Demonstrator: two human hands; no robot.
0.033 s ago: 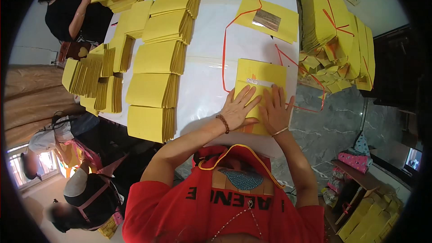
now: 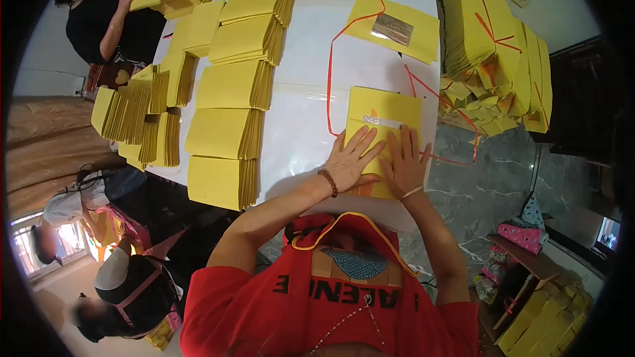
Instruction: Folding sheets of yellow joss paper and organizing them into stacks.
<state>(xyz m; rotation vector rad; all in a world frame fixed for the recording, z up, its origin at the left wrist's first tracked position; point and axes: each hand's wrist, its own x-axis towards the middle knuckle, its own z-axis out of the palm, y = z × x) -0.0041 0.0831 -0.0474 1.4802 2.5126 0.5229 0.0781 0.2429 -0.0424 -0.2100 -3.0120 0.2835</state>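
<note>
Yellow paper stack (image 2: 387, 109) lay near the white table's (image 2: 304, 125) right edge; both hands, left hand (image 2: 350, 158) and right hand (image 2: 405, 166), pressed flat on it with fingers spread, gripping nothing.

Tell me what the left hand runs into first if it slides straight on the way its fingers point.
The left hand lies flat on the yellow paper stack; sliding on, its fingers would probably first meet the silver foil strip across it.
</note>
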